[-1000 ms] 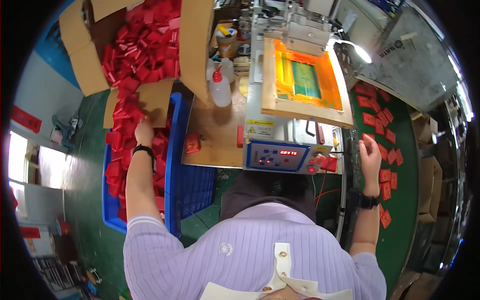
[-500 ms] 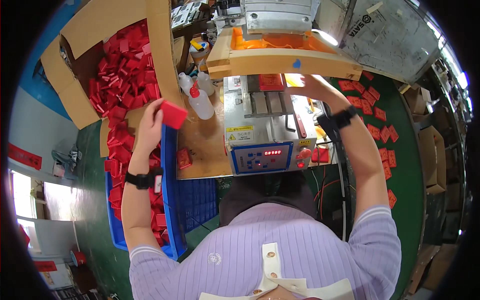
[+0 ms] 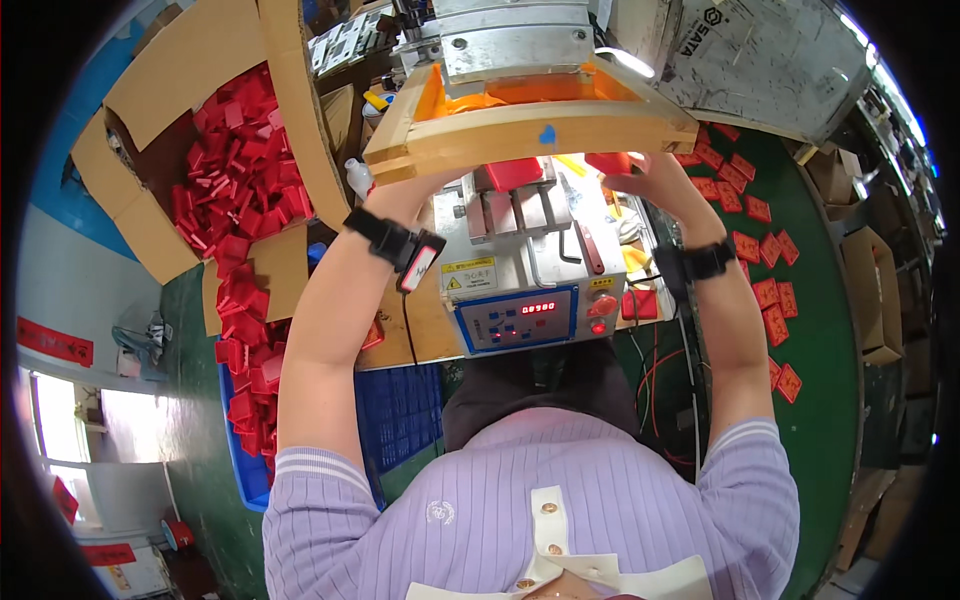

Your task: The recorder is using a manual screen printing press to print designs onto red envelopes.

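Observation:
My left hand (image 3: 422, 190) reaches in under the wooden screen frame (image 3: 530, 138); the frame hides its fingers. Close to it, a red box (image 3: 515, 173) lies on the metal fixture (image 3: 510, 212) of the printing machine (image 3: 515, 318). On the fixture's right, my right hand (image 3: 668, 188) has its thumb and fingers closed on another red box (image 3: 608, 162), partly covered by the frame. Whether the left hand still holds a box is hidden from view.
Plain red boxes fill a carton (image 3: 150, 95) and a blue crate (image 3: 245, 465) on the left. Several printed red pieces (image 3: 745, 247) lie on the green surface at right. A red-handled tool (image 3: 590, 250) and a hex key (image 3: 568, 245) lie on the machine.
My left hand has carried a red box from beside the crate rightward under the frame. The right hand has drawn slightly outward, and a red box now shows at its fingers.

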`<act>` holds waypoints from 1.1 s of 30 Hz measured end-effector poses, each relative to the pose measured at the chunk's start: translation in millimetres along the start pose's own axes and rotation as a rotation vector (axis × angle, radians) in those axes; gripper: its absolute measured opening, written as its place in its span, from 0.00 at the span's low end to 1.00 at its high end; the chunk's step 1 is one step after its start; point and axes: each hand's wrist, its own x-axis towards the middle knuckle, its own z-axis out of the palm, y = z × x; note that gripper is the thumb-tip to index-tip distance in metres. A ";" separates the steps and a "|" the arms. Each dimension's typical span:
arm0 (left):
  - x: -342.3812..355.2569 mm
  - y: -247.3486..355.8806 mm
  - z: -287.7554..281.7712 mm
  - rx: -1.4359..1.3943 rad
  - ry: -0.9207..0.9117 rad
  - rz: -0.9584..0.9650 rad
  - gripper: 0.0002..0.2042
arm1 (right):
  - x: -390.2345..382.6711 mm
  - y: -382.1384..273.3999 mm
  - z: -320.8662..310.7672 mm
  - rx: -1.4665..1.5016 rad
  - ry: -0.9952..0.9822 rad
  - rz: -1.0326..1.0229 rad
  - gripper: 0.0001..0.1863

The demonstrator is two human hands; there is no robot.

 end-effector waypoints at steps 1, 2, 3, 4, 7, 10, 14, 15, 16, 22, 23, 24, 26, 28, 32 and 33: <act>8.2 -0.5 1.3 0.143 -0.023 0.082 0.20 | -16.0 -7.4 -3.2 0.091 0.051 -0.001 0.39; 14.7 -0.7 4.0 0.294 -0.050 0.155 0.21 | -30.1 -11.3 -4.6 0.181 0.102 -0.003 0.42; 21.7 0.3 11.2 0.442 -0.081 0.222 0.21 | -44.1 -7.3 -5.8 0.182 0.109 0.007 0.42; 23.3 3.1 14.8 0.560 -0.104 0.274 0.21 | -56.4 -5.0 -7.2 0.320 0.112 0.013 0.44; 32.3 7.3 27.2 0.730 -0.197 0.347 0.22 | -89.4 4.8 -6.4 0.487 0.137 0.030 0.45; 32.3 -3.2 44.3 0.583 -0.304 0.352 0.23 | -125.0 15.5 -4.5 0.515 0.164 0.138 0.45; -8.4 -6.2 58.9 0.541 -0.301 0.665 0.23 | -182.3 42.7 15.5 0.405 0.287 0.287 0.45; -23.4 9.3 54.6 0.473 -0.360 0.716 0.22 | -199.4 47.4 19.0 0.368 0.344 0.317 0.45; -46.2 15.1 48.3 0.247 -0.442 0.580 0.21 | -208.9 35.3 19.5 0.262 0.357 0.420 0.45; -129.6 19.6 12.4 -0.116 -0.497 0.372 0.15 | -319.6 96.4 30.3 -0.016 0.688 0.434 0.40; -140.6 11.7 6.4 -0.102 -0.458 0.339 0.15 | -331.2 102.5 28.3 -0.112 0.669 0.486 0.40; -152.9 1.3 -0.8 -0.097 -0.374 0.279 0.14 | -337.6 95.3 26.6 -0.262 0.700 0.517 0.39; -175.7 -10.1 -13.5 -0.105 -0.190 0.127 0.15 | -364.6 109.9 19.5 -0.148 0.724 0.556 0.35; -190.4 -20.6 -19.3 0.005 -0.113 -0.022 0.13 | -364.5 93.9 7.3 -0.260 0.605 0.717 0.35; -206.7 -43.9 -20.4 0.010 0.119 -0.106 0.10 | -409.0 128.2 -17.0 -0.864 0.530 0.749 0.42; -215.3 -55.4 -21.6 -0.007 0.207 -0.050 0.10 | -409.9 134.5 -21.5 -0.883 0.532 0.716 0.42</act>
